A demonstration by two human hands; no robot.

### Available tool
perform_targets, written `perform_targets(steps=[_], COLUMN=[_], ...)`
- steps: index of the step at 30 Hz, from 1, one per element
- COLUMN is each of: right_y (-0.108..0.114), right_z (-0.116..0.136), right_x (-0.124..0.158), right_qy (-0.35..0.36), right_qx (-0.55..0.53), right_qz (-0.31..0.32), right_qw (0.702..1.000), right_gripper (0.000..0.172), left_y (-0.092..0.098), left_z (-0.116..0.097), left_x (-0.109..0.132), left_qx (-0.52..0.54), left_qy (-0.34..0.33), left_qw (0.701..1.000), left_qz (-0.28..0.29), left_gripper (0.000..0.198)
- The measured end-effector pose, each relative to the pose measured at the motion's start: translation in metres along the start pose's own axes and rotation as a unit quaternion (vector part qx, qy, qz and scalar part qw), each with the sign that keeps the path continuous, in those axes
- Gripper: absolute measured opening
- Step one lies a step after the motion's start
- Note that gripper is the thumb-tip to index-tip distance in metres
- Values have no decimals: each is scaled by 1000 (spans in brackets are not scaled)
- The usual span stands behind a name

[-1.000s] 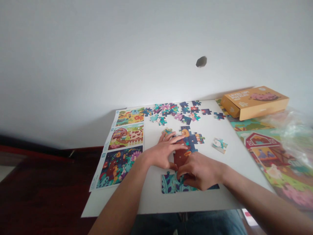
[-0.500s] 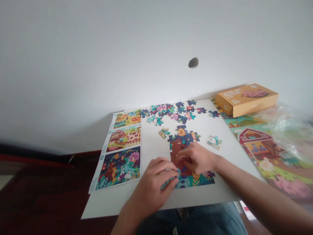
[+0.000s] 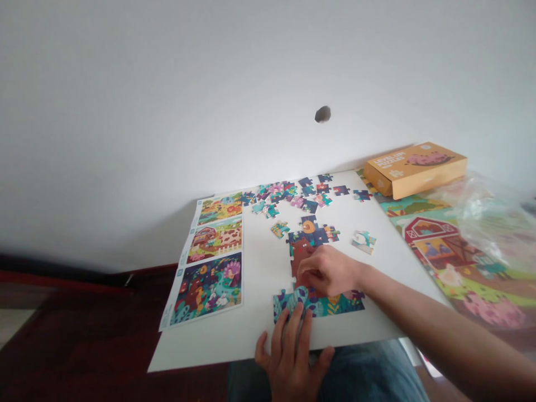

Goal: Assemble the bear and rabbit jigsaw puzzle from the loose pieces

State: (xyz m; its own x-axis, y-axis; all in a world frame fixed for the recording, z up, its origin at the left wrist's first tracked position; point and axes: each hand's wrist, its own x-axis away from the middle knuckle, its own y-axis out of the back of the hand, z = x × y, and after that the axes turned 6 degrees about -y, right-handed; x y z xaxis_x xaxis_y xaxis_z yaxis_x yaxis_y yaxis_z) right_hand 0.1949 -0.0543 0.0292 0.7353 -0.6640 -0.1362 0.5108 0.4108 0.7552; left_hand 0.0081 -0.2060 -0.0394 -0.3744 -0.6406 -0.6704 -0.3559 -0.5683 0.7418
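A partly joined jigsaw puzzle (image 3: 300, 251) with a brown bear lies on the white board in front of me. My left hand (image 3: 291, 346) is open, its fingers spread flat with the tips on the puzzle's near edge. They touch the teal leafy corner piece (image 3: 280, 304) at the lower left. Over the bear's body, my right hand (image 3: 329, 271) is closed, fingers curled down against the puzzle; anything inside them is hidden. Near the puzzle lie two loose pieces, a yellow-and-teal piece (image 3: 280, 229) and a white-and-teal piece (image 3: 364, 241).
Several loose puzzle pieces (image 3: 276, 192) are scattered along the board's far side. A picture sheet (image 3: 209, 262) with three scenes lies at left. On the right, an orange puzzle box (image 3: 414, 167) and clear plastic wrap (image 3: 489, 215) rest on a farm picture (image 3: 464, 268). The wall (image 3: 209, 100) stands behind.
My left hand has drawn back toward me and opened out, uncovering the leafy corner piece at the puzzle's lower left. My right hand remains over the bear. The view has shifted slightly.
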Motion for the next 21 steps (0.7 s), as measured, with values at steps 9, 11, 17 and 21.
perform_targets(steps=[9, 11, 17, 21], right_y=[1, 2, 3, -1], right_z=[1, 2, 2, 2], right_x=[-1, 0, 1, 1], right_qy=[-9, -7, -4, 4], right_qx=[20, 24, 33, 32], right_qz=[48, 61, 67, 61], right_qw=[999, 998, 997, 998], right_gripper=[21, 19, 21, 19], left_y=[3, 3, 4, 9], left_z=[-3, -5, 0, 7], left_x=[-6, -4, 11, 13], left_qx=[-8, 1, 2, -22], left_qy=[0, 25, 109, 84], left_qw=[1000, 1000, 994, 995], left_qz=[2, 10, 28, 39], left_gripper=[49, 50, 67, 59])
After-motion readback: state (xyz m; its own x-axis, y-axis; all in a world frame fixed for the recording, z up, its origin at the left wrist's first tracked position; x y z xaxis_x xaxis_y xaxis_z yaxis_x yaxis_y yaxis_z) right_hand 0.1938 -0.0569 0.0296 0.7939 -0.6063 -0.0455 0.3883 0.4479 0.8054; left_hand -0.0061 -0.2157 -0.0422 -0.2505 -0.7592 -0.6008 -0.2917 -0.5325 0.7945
